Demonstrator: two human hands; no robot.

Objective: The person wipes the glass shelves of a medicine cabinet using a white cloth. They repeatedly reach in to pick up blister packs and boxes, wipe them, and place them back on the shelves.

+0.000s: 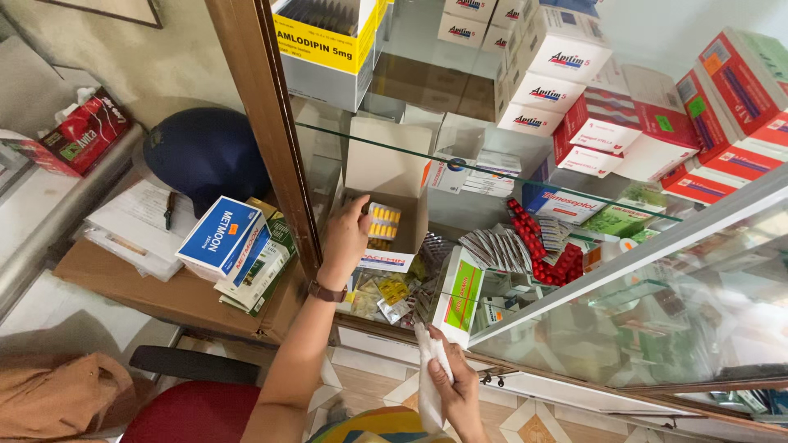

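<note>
View into a glass-fronted wooden cabinet. The left hand (345,238), fingers curled, reaches inside and grips the edge of an open white cardboard box (386,193) holding yellow blister strips (383,223). The box stands on the cabinet's lower shelf, under the glass shelf (492,168). Below the box, outside the cabinet, the right hand (456,392) is closed around a crumpled white cloth (428,373). Left of the box, a blue-and-white carton (222,236) lies on the tabletop (164,299).
</note>
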